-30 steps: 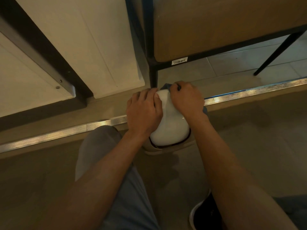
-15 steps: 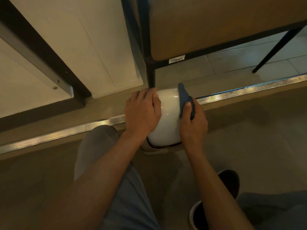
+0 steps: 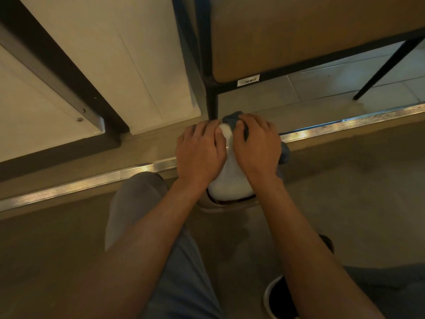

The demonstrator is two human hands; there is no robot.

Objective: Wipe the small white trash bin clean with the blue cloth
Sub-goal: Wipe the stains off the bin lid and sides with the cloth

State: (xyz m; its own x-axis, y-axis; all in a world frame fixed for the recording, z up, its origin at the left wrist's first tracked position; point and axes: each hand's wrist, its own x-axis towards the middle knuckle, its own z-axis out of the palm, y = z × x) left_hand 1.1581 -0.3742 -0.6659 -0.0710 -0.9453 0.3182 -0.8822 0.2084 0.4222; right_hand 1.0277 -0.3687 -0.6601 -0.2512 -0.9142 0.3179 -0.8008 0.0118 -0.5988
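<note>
The small white trash bin (image 3: 230,183) stands on the floor in the middle of the view, its rounded lid towards me. My left hand (image 3: 199,153) lies flat over the bin's left side and holds it steady. My right hand (image 3: 255,146) presses the blue cloth (image 3: 232,118) onto the far top right of the lid. The cloth shows past my fingertips and below the hand's right edge; most of it is hidden under my palm.
A black table leg (image 3: 212,104) stands just behind the bin, under a wooden top (image 3: 299,35). A metal floor strip (image 3: 345,124) runs across behind the bin. A white door (image 3: 110,61) is at the back left. My knee (image 3: 138,203) and shoe (image 3: 278,298) are close below.
My right hand has slid with the cloth from the bin's right side up to the far top of the lid. The left hand has stayed on the bin's left side.
</note>
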